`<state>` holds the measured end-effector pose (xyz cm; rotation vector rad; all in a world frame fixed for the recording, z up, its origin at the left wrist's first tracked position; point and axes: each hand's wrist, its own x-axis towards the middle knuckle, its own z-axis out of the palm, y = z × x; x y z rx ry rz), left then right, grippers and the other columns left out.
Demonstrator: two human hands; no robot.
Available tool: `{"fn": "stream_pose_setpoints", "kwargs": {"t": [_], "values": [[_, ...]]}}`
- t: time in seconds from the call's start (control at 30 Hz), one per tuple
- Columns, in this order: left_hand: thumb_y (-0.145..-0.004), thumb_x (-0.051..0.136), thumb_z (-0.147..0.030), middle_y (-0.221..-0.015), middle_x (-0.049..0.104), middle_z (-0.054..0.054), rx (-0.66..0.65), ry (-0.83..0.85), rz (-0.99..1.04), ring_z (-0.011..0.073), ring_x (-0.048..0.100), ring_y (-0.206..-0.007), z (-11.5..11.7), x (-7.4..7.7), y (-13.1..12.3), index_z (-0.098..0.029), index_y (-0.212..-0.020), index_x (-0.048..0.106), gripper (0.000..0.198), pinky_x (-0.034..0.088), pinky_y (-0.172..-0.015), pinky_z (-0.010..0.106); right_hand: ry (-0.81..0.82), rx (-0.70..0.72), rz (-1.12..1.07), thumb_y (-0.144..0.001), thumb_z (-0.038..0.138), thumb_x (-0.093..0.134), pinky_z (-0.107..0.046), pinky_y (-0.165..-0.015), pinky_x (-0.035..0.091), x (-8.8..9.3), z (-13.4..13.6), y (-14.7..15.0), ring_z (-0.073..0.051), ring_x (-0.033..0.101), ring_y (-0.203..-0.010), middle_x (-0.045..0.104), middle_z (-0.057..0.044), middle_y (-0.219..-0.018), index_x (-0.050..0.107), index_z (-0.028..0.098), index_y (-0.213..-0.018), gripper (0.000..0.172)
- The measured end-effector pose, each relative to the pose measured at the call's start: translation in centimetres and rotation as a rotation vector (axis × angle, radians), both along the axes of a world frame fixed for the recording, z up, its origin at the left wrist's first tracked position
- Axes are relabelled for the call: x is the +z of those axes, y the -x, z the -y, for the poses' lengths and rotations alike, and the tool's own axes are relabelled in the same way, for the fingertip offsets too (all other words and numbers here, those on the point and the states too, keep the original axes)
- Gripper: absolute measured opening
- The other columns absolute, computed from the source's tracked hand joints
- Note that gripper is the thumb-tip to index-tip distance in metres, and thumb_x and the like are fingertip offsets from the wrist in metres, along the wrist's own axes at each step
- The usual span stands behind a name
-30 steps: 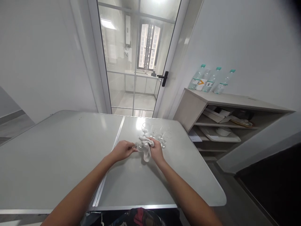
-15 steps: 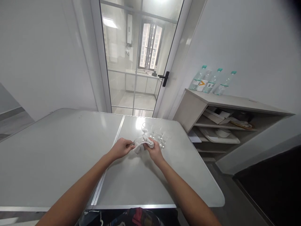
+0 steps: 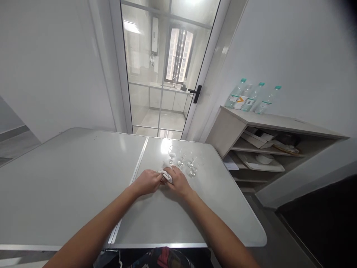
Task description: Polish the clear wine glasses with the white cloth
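**Hands close together, cloth bunched tight**

And here's the white cloth (image 3: 167,176), wadded small in the middle of the action, just above the near half of the bench (image 3: 220,193). Half a second ago it trailed loose under a stemmed glass; now it's bundled, and the glass (image 3: 165,163) has all but vanished, only a faint, see-through part showing beyond the cloth. So cloth and glass look to be pressed together, though what they do inside that huddle is hidden.

The right hand (image 3: 178,181) has swung in and is closed around the cloth. The left hand (image 3: 149,181) meets it, fingers curled shut, most likely on the glass's stem; the fingertips hide it.

Just beyond, at least four clear stemmed glasses (image 3: 181,162) stand in a cluster, holding their places. The bench is pale and glossy, split by a metal strip (image 3: 141,153), with window light glaring off it. Farther out: a glazed door (image 3: 159,115) with a black handle (image 3: 196,93), and to the right, bottles (image 3: 263,106) atop an open shelf unit (image 3: 227,130).
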<state>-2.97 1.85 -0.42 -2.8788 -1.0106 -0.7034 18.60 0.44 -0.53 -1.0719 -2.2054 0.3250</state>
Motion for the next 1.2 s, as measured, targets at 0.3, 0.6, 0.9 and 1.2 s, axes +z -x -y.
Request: {"fn": "stream_pose_setpoints", "kwargs": {"t": [0.3,0.6,0.9,1.2], "values": [[-0.096,0.062,-0.039,-0.062,0.063,0.003,0.01,0.084,0.171,0.0156,0.055,-0.057,0.5,0.8,-0.2,-0.019,-0.076,0.065,0.029,0.033,-0.058,0.027,0.432,0.039,-0.673,-0.104,0.054,0.04,-0.037,-0.091,0.052,1.1,0.1,-1.0,-0.024,0.066,-0.096,0.073,-0.008,-0.104,0.074,0.019,-0.11,0.049],[-0.078,0.075,-0.051,-0.05,0.045,-0.004,0.178,0.936,0.734,0.0089,0.038,-0.049,0.0,0.1,-2.1,-0.015,-0.061,0.061,0.042,0.029,-0.05,0.024,-0.172,0.145,-0.311,-0.095,0.024,0.059,-0.055,-0.118,0.038,1.1,0.3,-1.2,-0.029,0.057,-0.133,0.074,-0.008,-0.122,0.077,0.028,-0.109,0.024],[-0.087,0.068,-0.052,-0.051,0.05,-0.001,0.061,0.937,0.64,0.0088,0.043,-0.046,1.2,-0.3,-2.9,-0.014,-0.058,0.058,0.049,0.032,-0.049,0.024,0.23,-0.187,-0.718,-0.093,0.039,0.06,-0.041,-0.095,0.051,1.4,0.4,-0.1,-0.026,0.067,-0.102,0.077,-0.007,-0.1,0.079,0.022,-0.098,0.026],[-0.084,0.072,-0.062,-0.06,0.057,0.001,-0.021,1.016,0.936,0.0109,0.049,-0.054,0.0,-1.0,-2.6,-0.013,-0.068,0.063,0.052,0.037,-0.056,0.024,0.943,0.175,-1.284,-0.091,0.052,0.052,-0.042,-0.081,0.056,2.1,0.2,0.6,-0.03,0.069,-0.094,0.076,-0.012,-0.103,0.073,0.018,-0.102,0.041]]}}
